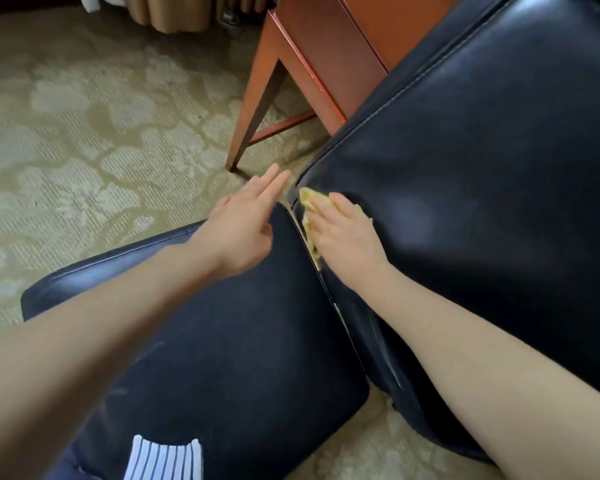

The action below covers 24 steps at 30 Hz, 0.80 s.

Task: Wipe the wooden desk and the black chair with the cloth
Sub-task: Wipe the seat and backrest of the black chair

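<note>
Left of centre, the left hand (245, 226) hovers open, fingers extended, grasping nothing, over the black chair (482, 188) seat. At centre, the right hand (343, 233) presses the yellow cloth (307, 199) flat against the lower corner of the backrest, by the seat seam. Upper centre, the wooden desk (321, 60) shows only a leg and side panel; its top is cut off, so its wiping cannot be judged. Chair wiping appears under way.

Soft daylight, leather glare, wide-angle distortion
</note>
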Each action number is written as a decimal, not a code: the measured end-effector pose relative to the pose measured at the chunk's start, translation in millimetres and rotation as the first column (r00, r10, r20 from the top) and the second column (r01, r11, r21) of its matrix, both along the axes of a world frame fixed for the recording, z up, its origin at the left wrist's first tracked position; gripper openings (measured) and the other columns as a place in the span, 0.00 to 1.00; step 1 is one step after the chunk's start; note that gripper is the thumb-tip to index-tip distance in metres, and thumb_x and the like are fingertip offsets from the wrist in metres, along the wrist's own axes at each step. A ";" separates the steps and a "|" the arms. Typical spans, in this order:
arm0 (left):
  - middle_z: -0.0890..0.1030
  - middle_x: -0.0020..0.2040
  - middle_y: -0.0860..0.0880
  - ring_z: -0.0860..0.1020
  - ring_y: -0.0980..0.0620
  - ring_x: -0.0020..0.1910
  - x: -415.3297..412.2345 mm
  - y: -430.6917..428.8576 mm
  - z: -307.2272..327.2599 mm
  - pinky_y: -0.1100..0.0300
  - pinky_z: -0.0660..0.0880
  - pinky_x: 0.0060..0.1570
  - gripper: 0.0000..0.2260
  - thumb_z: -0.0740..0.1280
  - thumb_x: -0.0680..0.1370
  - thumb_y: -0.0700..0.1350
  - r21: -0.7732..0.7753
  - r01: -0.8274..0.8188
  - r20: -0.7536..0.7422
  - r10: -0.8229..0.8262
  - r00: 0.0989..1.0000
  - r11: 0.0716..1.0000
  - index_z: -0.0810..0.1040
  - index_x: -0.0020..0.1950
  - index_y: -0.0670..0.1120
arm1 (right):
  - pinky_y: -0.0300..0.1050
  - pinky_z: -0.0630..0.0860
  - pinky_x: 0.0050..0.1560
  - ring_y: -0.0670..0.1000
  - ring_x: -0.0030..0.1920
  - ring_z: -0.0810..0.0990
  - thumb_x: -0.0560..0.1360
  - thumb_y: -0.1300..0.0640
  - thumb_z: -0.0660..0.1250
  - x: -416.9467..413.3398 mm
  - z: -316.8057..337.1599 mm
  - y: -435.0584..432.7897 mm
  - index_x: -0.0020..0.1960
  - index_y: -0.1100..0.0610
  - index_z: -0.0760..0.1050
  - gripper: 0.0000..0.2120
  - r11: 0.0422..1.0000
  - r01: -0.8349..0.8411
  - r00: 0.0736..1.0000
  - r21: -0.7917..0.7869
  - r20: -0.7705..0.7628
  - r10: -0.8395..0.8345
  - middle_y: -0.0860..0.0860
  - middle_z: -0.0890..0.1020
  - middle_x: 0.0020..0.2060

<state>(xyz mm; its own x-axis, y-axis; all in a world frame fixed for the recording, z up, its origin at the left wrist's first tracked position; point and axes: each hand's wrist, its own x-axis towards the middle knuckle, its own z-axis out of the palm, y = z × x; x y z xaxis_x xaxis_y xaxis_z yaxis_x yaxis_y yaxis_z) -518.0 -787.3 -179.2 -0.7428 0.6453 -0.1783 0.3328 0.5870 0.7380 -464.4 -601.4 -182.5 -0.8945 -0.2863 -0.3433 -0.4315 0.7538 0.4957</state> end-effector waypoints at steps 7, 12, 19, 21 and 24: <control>0.39 0.78 0.55 0.43 0.51 0.77 17.1 45.5 13.0 0.47 0.52 0.73 0.41 0.58 0.73 0.31 0.083 0.104 -0.020 -0.102 0.995 0.991 0.39 0.77 0.52 | 0.53 0.55 0.72 0.61 0.73 0.55 0.74 0.69 0.60 99.4 -0.7 26.9 0.64 0.65 0.72 0.18 0.945 -0.257 0.951 0.204 0.229 0.209 0.61 0.68 0.68; 0.37 0.77 0.57 0.40 0.52 0.77 25.7 73.7 24.7 0.47 0.48 0.74 0.45 0.59 0.71 0.30 0.176 0.102 -0.059 -0.093 0.994 0.979 0.36 0.77 0.53 | 0.52 0.57 0.73 0.58 0.72 0.61 0.75 0.65 0.65 130.4 61.8 41.2 0.65 0.63 0.71 0.19 0.955 -0.221 0.942 0.200 0.298 0.156 0.58 0.70 0.69; 0.40 0.78 0.58 0.44 0.56 0.77 10.8 73.2 26.3 0.51 0.47 0.74 0.46 0.55 0.68 0.27 0.133 0.217 -0.053 -0.211 0.976 0.967 0.39 0.77 0.56 | 0.52 0.67 0.64 0.56 0.60 0.79 0.65 0.70 0.73 92.1 158.7 56.5 0.48 0.61 0.82 0.12 0.992 -0.117 0.990 -0.052 -0.088 0.112 0.56 0.82 0.55; 0.48 0.78 0.56 0.51 0.54 0.77 -2.6 59.9 27.8 0.56 0.53 0.74 0.44 0.56 0.68 0.27 0.196 0.199 -0.049 -0.193 0.980 0.960 0.46 0.78 0.55 | 0.50 0.64 0.64 0.57 0.60 0.78 0.71 0.72 0.65 64.5 173.5 57.2 0.47 0.61 0.82 0.11 0.993 -0.106 0.981 -0.060 -0.168 0.095 0.56 0.82 0.54; 0.56 0.78 0.51 0.58 0.48 0.75 -14.5 40.9 25.5 0.58 0.57 0.72 0.39 0.58 0.70 0.28 0.212 0.088 -0.090 -0.070 0.993 0.973 0.53 0.78 0.51 | 0.56 0.63 0.66 0.61 0.62 0.75 0.68 0.73 0.68 23.7 169.0 49.1 0.53 0.63 0.82 0.15 0.984 -0.029 0.976 -0.175 -0.217 -0.010 0.60 0.80 0.58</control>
